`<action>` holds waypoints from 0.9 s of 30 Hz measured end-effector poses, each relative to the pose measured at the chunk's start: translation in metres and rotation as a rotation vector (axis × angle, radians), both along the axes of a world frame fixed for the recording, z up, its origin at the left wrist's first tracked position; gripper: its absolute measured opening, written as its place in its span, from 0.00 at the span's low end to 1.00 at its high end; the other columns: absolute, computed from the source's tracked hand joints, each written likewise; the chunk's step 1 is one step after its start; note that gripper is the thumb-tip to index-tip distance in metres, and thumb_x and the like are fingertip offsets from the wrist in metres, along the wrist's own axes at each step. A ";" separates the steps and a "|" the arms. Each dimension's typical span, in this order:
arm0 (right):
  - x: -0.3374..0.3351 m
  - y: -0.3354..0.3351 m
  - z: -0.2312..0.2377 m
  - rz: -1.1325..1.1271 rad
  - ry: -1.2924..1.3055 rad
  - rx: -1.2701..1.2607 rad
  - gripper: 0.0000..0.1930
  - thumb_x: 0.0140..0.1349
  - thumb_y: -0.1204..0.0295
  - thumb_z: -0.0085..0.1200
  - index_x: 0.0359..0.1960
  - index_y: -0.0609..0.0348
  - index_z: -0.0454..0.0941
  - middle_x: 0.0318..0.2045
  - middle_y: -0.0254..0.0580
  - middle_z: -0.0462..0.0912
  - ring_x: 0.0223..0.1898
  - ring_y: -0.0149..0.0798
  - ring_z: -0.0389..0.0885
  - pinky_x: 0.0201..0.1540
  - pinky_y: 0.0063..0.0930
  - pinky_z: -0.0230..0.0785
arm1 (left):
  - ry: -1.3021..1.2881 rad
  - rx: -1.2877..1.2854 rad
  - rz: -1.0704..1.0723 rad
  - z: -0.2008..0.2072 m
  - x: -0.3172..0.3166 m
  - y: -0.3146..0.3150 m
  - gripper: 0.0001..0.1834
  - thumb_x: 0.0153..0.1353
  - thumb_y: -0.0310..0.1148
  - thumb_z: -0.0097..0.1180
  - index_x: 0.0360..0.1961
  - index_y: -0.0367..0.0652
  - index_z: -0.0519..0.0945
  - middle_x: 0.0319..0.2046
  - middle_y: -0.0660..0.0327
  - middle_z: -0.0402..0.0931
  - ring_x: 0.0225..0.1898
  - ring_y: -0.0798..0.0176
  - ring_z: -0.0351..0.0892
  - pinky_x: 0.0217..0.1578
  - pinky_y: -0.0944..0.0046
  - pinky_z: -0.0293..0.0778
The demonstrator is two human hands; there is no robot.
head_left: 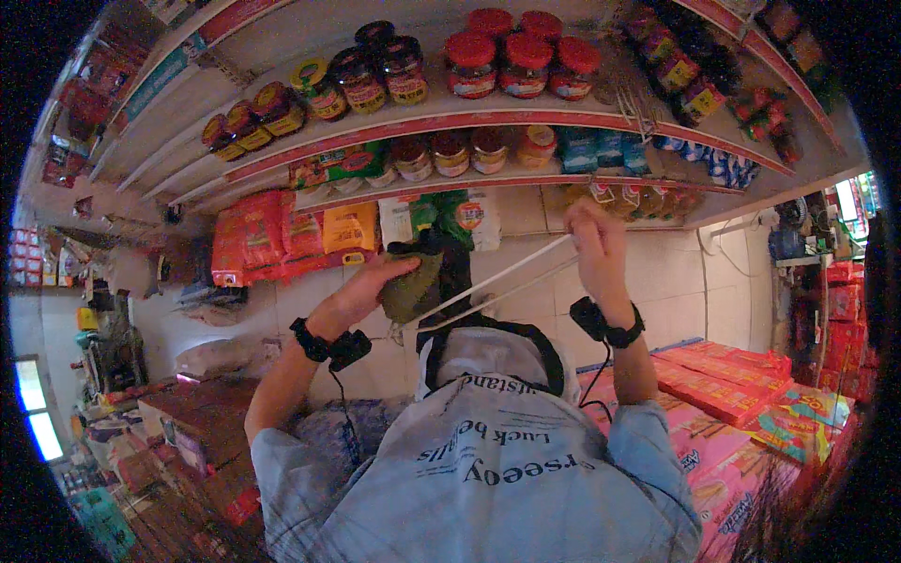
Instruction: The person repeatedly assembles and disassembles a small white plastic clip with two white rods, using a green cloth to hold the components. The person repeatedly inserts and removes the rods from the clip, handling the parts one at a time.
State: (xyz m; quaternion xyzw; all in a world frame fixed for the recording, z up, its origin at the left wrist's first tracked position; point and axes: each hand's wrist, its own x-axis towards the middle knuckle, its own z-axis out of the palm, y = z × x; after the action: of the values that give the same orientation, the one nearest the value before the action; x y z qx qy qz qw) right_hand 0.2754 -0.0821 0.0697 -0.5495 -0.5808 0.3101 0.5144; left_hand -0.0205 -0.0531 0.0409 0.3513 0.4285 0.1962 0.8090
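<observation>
My left hand (361,293) is closed on an olive-green piece (413,289) that looks like cloth, thumb along its upper edge. My right hand (598,246), raised to the right, has its fingers curled round a pale cord (511,272). The cord runs in two taut strands from this hand down to the lower edge of the green piece. What the green piece is cannot be made out. Behind it is something black (456,272). Each wrist wears a black strap with a small box.
Ahead, shelves carry red-lidded jars (526,61), dark jars (358,80) and blue packets (601,148). Red bags (249,235) stand below on the tiled floor (526,230). Flat red packages (718,385) are stacked on pink cartons at right. Brown boxes (206,418) are at left.
</observation>
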 end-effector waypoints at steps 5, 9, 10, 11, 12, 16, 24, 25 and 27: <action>0.040 0.019 -0.042 0.016 0.228 -0.191 0.12 0.55 0.64 0.45 0.30 0.61 0.74 0.24 0.38 0.74 0.28 0.32 0.71 0.28 0.23 0.61 | 0.024 0.041 0.017 0.016 -0.012 0.003 0.19 0.56 0.34 0.49 0.47 0.36 0.68 0.43 0.58 0.72 0.43 0.64 0.73 0.47 0.65 0.67; 0.038 0.032 -0.049 -0.161 0.174 -0.316 0.13 0.55 0.61 0.44 0.30 0.57 0.73 0.23 0.33 0.72 0.24 0.26 0.68 0.23 0.18 0.59 | 0.048 -0.013 -0.080 0.012 -0.019 0.001 0.19 0.55 0.33 0.49 0.47 0.35 0.68 0.43 0.58 0.72 0.43 0.64 0.73 0.46 0.65 0.68; 0.035 0.036 -0.050 -0.288 0.285 -0.435 0.11 0.53 0.61 0.43 0.26 0.54 0.72 0.20 0.29 0.70 0.19 0.21 0.65 0.18 0.13 0.55 | 0.012 -0.052 -0.084 0.011 -0.019 -0.002 0.18 0.55 0.34 0.49 0.44 0.35 0.70 0.39 0.59 0.74 0.40 0.66 0.74 0.42 0.67 0.69; 0.033 0.041 -0.056 -0.284 0.288 -0.451 0.11 0.53 0.61 0.43 0.26 0.54 0.72 0.20 0.29 0.70 0.19 0.21 0.65 0.18 0.13 0.55 | -0.025 -0.091 -0.089 0.009 -0.021 -0.004 0.17 0.54 0.35 0.49 0.42 0.35 0.73 0.36 0.60 0.75 0.37 0.68 0.75 0.39 0.70 0.70; 0.034 0.041 -0.062 -0.254 0.321 -0.464 0.11 0.53 0.61 0.43 0.26 0.54 0.72 0.20 0.29 0.70 0.18 0.21 0.65 0.18 0.12 0.55 | -0.023 -0.092 -0.094 0.010 -0.021 -0.006 0.17 0.54 0.35 0.49 0.42 0.35 0.73 0.36 0.60 0.75 0.37 0.68 0.75 0.39 0.70 0.70; 0.035 0.042 -0.076 0.007 0.339 -0.703 0.11 0.54 0.60 0.43 0.24 0.53 0.71 0.19 0.28 0.69 0.19 0.21 0.65 0.19 0.12 0.55 | -0.045 -0.148 0.007 0.021 -0.017 -0.010 0.18 0.55 0.36 0.49 0.44 0.35 0.71 0.38 0.59 0.74 0.38 0.67 0.74 0.41 0.69 0.69; -0.025 0.069 -0.067 0.111 0.439 -0.737 0.11 0.54 0.61 0.42 0.21 0.53 0.69 0.18 0.26 0.67 0.20 0.19 0.63 0.19 0.11 0.52 | -0.187 -0.200 0.152 0.015 0.000 0.023 0.18 0.57 0.36 0.46 0.47 0.37 0.69 0.42 0.59 0.72 0.42 0.66 0.73 0.44 0.67 0.68; -0.032 0.077 -0.059 0.045 0.447 -0.694 0.11 0.54 0.62 0.42 0.21 0.53 0.69 0.19 0.27 0.67 0.20 0.18 0.62 0.19 0.10 0.51 | -0.172 -0.213 0.140 0.015 0.000 0.031 0.18 0.58 0.37 0.45 0.47 0.39 0.69 0.42 0.60 0.72 0.42 0.66 0.72 0.45 0.67 0.67; -0.037 0.093 -0.034 0.070 0.454 -0.661 0.11 0.54 0.63 0.42 0.22 0.54 0.69 0.20 0.27 0.68 0.22 0.20 0.64 0.21 0.11 0.54 | -0.164 -0.212 0.116 0.018 0.001 0.050 0.18 0.59 0.38 0.44 0.47 0.40 0.68 0.43 0.61 0.72 0.43 0.66 0.72 0.45 0.66 0.67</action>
State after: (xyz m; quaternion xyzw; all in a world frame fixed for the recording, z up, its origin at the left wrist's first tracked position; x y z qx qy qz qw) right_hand 0.2382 0.0112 0.0359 -0.5828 -0.3395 0.6112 0.4142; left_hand -0.0194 -0.0029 0.0586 0.2212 0.3990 0.2242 0.8612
